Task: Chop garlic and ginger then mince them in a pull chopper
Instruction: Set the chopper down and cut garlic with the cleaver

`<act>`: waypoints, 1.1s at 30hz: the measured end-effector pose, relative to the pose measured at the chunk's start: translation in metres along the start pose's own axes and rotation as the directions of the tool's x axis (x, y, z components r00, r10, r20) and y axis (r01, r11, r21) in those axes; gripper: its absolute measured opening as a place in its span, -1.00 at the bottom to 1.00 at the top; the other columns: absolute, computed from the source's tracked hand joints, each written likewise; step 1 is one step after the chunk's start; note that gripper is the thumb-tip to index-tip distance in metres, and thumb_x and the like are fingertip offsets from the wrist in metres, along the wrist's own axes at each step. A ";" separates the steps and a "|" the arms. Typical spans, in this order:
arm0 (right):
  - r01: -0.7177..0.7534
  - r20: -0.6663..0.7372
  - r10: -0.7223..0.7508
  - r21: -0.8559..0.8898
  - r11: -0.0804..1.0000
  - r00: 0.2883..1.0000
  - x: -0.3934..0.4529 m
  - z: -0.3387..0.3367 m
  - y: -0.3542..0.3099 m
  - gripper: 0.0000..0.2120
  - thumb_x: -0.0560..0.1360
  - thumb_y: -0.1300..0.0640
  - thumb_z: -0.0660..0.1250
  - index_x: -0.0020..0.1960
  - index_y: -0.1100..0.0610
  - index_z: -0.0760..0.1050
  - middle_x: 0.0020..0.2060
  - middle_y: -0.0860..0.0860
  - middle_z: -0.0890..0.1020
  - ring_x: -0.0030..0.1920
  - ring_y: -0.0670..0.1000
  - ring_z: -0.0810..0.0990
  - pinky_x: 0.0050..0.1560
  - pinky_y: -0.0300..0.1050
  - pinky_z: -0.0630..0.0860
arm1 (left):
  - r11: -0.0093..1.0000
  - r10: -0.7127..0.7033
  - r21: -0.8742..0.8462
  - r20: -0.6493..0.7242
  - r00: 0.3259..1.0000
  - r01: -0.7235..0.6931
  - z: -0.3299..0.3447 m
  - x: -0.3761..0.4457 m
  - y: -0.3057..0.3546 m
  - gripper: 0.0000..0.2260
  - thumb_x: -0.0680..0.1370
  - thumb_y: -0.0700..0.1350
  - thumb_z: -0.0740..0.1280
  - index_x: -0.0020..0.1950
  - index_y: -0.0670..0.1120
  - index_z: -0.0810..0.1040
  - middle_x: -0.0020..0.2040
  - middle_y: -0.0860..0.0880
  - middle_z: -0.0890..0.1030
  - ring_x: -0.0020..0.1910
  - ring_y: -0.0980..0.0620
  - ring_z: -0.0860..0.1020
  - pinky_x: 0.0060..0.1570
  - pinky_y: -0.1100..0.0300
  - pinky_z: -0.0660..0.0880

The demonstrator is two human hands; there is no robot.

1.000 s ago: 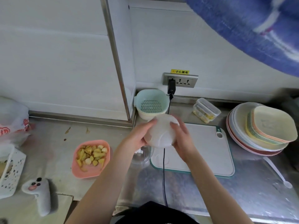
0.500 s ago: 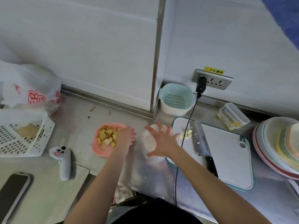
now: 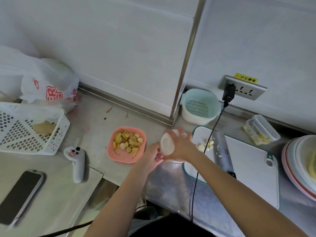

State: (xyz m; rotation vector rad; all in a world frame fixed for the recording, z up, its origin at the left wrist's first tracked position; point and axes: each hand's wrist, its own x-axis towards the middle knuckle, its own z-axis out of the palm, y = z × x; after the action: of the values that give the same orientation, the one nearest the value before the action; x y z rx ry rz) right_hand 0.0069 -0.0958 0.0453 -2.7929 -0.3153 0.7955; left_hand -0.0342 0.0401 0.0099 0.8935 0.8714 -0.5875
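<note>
The pull chopper's white lid point(image 3: 167, 145) sits tilted over its clear bowl, at the cutting board's left edge. My right hand point(image 3: 182, 147) wraps over the lid from the right. My left hand point(image 3: 152, 158) holds the chopper low on its left side; the bowl is mostly hidden by both hands. A pink plate point(image 3: 118, 155) just to the left carries chopped ginger and garlic pieces point(image 3: 127, 141). A few garlic pieces point(image 3: 207, 145) lie on the white cutting board point(image 3: 248, 168) next to a cleaver point(image 3: 222, 151).
A black cable point(image 3: 196, 177) runs from the wall socket point(image 3: 242, 88) across the board. A mint colander point(image 3: 200, 106), a clear food box point(image 3: 261, 132) and stacked plates point(image 3: 297, 168) stand behind and right. At left lie a white basket point(image 3: 25, 129), plastic bag point(image 3: 47, 82), phone point(image 3: 18, 195) and a grey handheld controller point(image 3: 77, 163).
Both hands brought the white lid down from mid-air to the counter beside the pink plate. My view swung left, showing the basket, bag and phone.
</note>
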 end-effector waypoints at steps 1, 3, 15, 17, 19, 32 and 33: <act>-0.021 -0.019 0.025 0.153 0.988 1.000 -0.002 -0.002 0.002 0.00 0.15 -0.30 0.50 0.41 -0.29 -0.02 0.42 0.01 0.06 0.36 0.29 0.12 0.25 0.25 0.38 | 0.998 0.020 -0.061 0.051 0.998 -0.016 0.000 -0.002 0.002 -0.91 0.55 -0.21 0.30 0.05 -0.15 0.51 -0.04 -0.22 0.56 -0.14 -0.05 0.53 0.13 0.02 0.47; -0.035 -0.065 0.072 0.452 0.891 0.995 -0.005 -0.007 0.006 -0.04 0.21 -0.21 0.53 0.43 -0.26 0.03 0.42 0.03 0.13 0.37 0.24 0.21 0.32 0.20 0.32 | 0.987 0.111 -0.129 0.134 0.985 -0.094 0.001 -0.003 0.006 -0.85 0.55 -0.03 0.33 -0.01 -0.09 0.59 -0.03 -0.16 0.61 -0.05 -0.08 0.53 0.16 -0.03 0.42; 0.384 -0.181 -0.343 0.303 0.872 0.922 -0.037 -0.077 -0.009 -0.04 0.15 -0.18 0.51 0.34 -0.51 -0.02 0.43 -0.09 0.14 0.43 0.03 0.14 0.40 0.07 0.25 | 0.979 0.037 -0.179 0.641 0.766 0.102 0.032 -0.027 0.035 -0.39 0.26 0.27 0.41 0.18 -0.08 0.64 0.17 -0.20 0.61 0.15 -0.26 0.57 0.16 -0.29 0.41; 0.401 -0.181 -0.360 0.303 0.865 0.915 -0.042 -0.080 -0.004 -0.01 0.19 -0.12 0.55 0.32 -0.55 -0.05 0.41 -0.18 0.09 0.43 0.04 0.12 0.40 0.10 0.25 | 0.985 0.009 -0.140 0.629 0.777 0.102 0.034 -0.030 0.037 -0.36 0.23 0.28 0.43 0.17 -0.09 0.64 0.17 -0.21 0.61 0.12 -0.27 0.59 0.07 -0.29 0.46; 0.412 -0.174 -0.375 0.309 0.857 0.911 -0.043 -0.084 -0.003 -0.01 0.21 -0.07 0.57 0.32 -0.55 -0.03 0.40 -0.22 0.07 0.44 0.01 0.09 0.41 0.12 0.24 | 0.987 0.004 -0.130 0.625 0.781 0.100 0.036 -0.033 0.039 -0.33 0.21 0.29 0.45 0.17 -0.11 0.64 0.16 -0.22 0.61 0.10 -0.29 0.59 0.02 -0.29 0.48; 0.301 -0.260 -0.220 0.335 0.893 0.940 -0.043 -0.078 -0.013 -0.16 0.27 -0.27 0.42 0.36 -0.49 -0.05 0.42 -0.09 0.19 0.37 0.10 0.30 0.29 -0.01 0.29 | 0.979 0.025 -0.182 0.539 0.842 0.087 0.045 -0.038 0.048 -0.35 0.27 0.25 0.36 0.26 -0.08 0.56 0.19 -0.22 0.60 0.13 -0.29 0.58 0.08 -0.31 0.45; 0.278 -0.262 -0.190 0.361 0.890 0.946 -0.042 -0.078 -0.015 -0.19 0.27 -0.32 0.39 0.36 -0.48 -0.04 0.40 -0.04 0.23 0.35 0.12 0.32 0.29 -0.01 0.27 | 0.975 0.056 -0.210 0.530 0.846 0.067 0.046 -0.040 0.047 -0.37 0.28 0.26 0.35 0.23 -0.08 0.58 0.17 -0.22 0.61 0.12 -0.28 0.59 0.07 -0.31 0.46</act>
State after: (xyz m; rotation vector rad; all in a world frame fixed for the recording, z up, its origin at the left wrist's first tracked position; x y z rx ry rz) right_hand 0.0120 -0.1040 0.1345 -2.3741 -0.3961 0.4279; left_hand -0.0018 0.0282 0.0783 0.4797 0.4165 -0.6858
